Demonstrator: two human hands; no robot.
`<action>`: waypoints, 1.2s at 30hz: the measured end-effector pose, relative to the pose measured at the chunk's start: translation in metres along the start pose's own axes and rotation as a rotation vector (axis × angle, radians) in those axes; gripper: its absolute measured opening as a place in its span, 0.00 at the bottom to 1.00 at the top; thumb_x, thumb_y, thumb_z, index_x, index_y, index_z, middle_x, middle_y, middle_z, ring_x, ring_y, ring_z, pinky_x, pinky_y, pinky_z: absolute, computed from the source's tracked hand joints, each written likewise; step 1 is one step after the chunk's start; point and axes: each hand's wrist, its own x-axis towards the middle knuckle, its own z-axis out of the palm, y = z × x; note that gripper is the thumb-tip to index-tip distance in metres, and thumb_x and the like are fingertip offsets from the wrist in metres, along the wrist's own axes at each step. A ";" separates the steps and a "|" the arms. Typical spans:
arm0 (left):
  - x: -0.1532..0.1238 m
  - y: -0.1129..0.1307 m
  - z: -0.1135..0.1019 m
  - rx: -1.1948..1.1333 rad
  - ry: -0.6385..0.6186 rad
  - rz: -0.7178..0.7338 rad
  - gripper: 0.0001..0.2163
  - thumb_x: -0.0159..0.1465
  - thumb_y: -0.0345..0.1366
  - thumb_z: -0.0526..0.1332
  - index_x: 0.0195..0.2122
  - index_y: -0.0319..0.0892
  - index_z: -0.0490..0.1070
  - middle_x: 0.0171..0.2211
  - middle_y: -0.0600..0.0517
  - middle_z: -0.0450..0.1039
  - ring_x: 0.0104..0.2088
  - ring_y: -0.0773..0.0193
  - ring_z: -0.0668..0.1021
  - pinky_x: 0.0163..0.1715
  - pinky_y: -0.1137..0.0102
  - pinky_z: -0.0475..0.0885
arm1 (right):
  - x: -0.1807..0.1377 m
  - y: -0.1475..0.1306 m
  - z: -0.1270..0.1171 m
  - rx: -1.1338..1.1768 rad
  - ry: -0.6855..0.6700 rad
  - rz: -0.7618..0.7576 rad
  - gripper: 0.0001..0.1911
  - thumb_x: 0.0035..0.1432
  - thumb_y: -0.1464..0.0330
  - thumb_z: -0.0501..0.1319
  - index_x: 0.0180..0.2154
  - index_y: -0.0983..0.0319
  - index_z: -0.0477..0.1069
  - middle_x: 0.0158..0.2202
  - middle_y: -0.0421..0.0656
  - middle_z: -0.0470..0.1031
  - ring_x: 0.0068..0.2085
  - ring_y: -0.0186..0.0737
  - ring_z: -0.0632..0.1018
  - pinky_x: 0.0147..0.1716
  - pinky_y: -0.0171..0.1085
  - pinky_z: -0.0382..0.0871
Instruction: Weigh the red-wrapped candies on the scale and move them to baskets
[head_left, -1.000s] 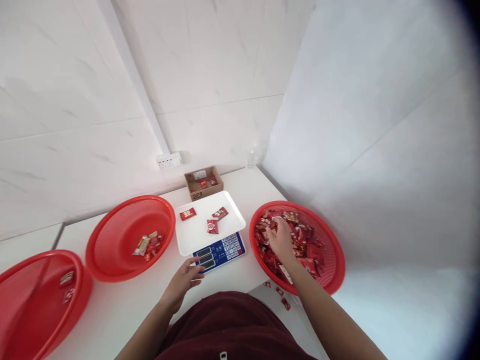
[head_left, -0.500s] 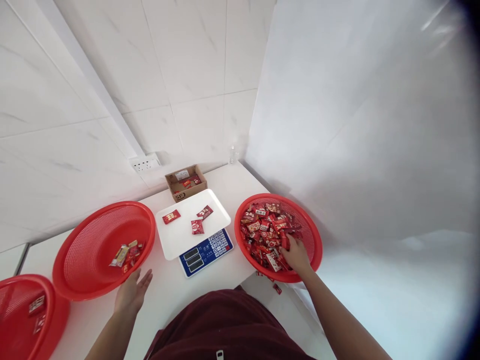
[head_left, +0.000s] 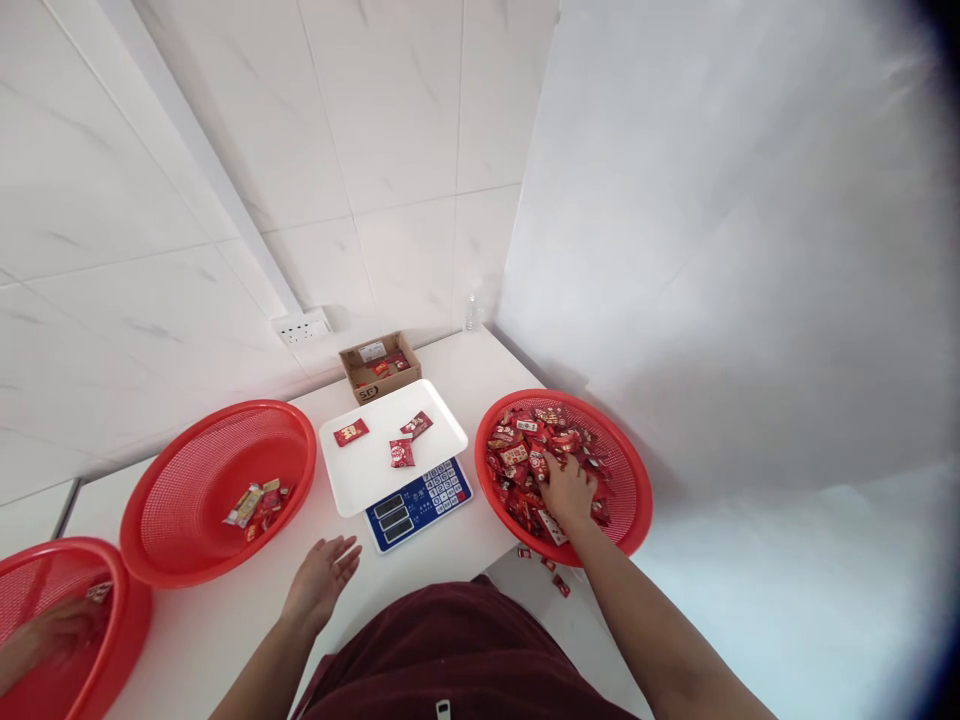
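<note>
My right hand [head_left: 568, 492] is inside the right red basket [head_left: 643, 500], its fingers curled down on a small red candy packet [head_left: 538, 463]. Many red wrapped candies [head_left: 514, 455] lie heaped around it, and the fingertips are partly hidden. Empty and palm up, my left hand [head_left: 321, 582] hovers above the table's front, fingers apart. Beyond it stands a blue scale [head_left: 420, 505] with a white tray [head_left: 360, 485] on top. Three red packets rest apart on this tray, one of them a square packet [head_left: 402, 453].
A middle red basket [head_left: 176, 500] holds several packets. In the lower-left red basket [head_left: 124, 640] is another person's hand [head_left: 56, 635]. Behind the tray sit a small cardboard box [head_left: 381, 385] with packets and a clear bottle [head_left: 471, 312]. Stray packets [head_left: 560, 585] lie below the right basket.
My left hand has moved right, away from the middle basket. My right hand has shifted slightly left among the candies. Another person's hand has come into the lower-left basket.
</note>
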 end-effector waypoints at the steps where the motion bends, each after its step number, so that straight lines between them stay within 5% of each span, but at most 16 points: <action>1: -0.004 -0.002 0.003 0.029 -0.030 -0.030 0.11 0.60 0.26 0.56 0.44 0.41 0.60 0.35 0.46 0.73 0.30 0.63 0.79 0.33 0.67 0.75 | 0.002 0.004 -0.004 0.036 -0.004 -0.003 0.25 0.57 0.67 0.52 0.58 0.56 0.60 0.55 0.54 0.65 0.52 0.53 0.70 0.51 0.51 0.55; 4: -0.015 -0.002 0.006 0.125 -0.105 -0.061 0.13 0.61 0.28 0.58 0.46 0.41 0.61 0.36 0.45 0.75 0.31 0.63 0.79 0.34 0.68 0.74 | 0.008 0.021 -0.018 0.233 -0.061 0.065 0.24 0.58 0.68 0.49 0.57 0.60 0.60 0.44 0.52 0.74 0.43 0.48 0.75 0.43 0.42 0.63; 9: -0.021 0.002 0.006 0.201 -0.185 -0.062 0.11 0.60 0.28 0.59 0.44 0.40 0.65 0.35 0.46 0.76 0.31 0.65 0.79 0.35 0.70 0.73 | 0.013 0.037 -0.031 0.464 -0.025 0.168 0.24 0.58 0.64 0.50 0.56 0.61 0.59 0.45 0.50 0.75 0.43 0.47 0.76 0.38 0.38 0.64; 14: -0.026 -0.002 0.022 0.229 -0.249 -0.082 0.10 0.59 0.28 0.59 0.42 0.40 0.66 0.32 0.48 0.75 0.28 0.68 0.78 0.33 0.72 0.72 | 0.003 0.010 -0.019 0.238 -0.235 -0.032 0.25 0.56 0.62 0.54 0.55 0.61 0.60 0.48 0.53 0.72 0.44 0.50 0.75 0.41 0.41 0.63; 17: -0.029 -0.008 0.034 0.245 -0.305 -0.095 0.09 0.58 0.28 0.60 0.41 0.40 0.65 0.32 0.50 0.75 0.28 0.69 0.77 0.33 0.72 0.72 | -0.008 -0.016 -0.003 0.137 -0.223 -0.060 0.29 0.55 0.60 0.58 0.58 0.58 0.58 0.53 0.57 0.64 0.49 0.54 0.72 0.45 0.46 0.61; 23: -0.034 -0.010 0.045 0.287 -0.415 -0.104 0.09 0.58 0.30 0.61 0.40 0.40 0.67 0.32 0.50 0.74 0.28 0.68 0.77 0.34 0.72 0.71 | -0.006 -0.028 0.012 0.326 -0.205 -0.031 0.22 0.53 0.67 0.58 0.51 0.57 0.66 0.50 0.53 0.66 0.46 0.49 0.74 0.47 0.44 0.62; 30: -0.034 -0.006 0.034 0.288 -0.379 -0.105 0.10 0.55 0.31 0.63 0.38 0.40 0.68 0.31 0.51 0.74 0.28 0.68 0.76 0.34 0.71 0.70 | -0.001 0.001 -0.004 0.661 -0.140 0.085 0.25 0.55 0.66 0.54 0.55 0.62 0.58 0.48 0.48 0.72 0.44 0.39 0.76 0.41 0.36 0.69; 36: -0.029 -0.005 0.031 0.291 -0.396 -0.117 0.10 0.55 0.31 0.63 0.38 0.40 0.68 0.32 0.50 0.74 0.29 0.68 0.76 0.35 0.71 0.70 | -0.006 0.012 -0.021 1.472 -0.111 0.444 0.26 0.43 0.65 0.65 0.47 0.56 0.64 0.39 0.39 0.77 0.34 0.38 0.78 0.29 0.34 0.72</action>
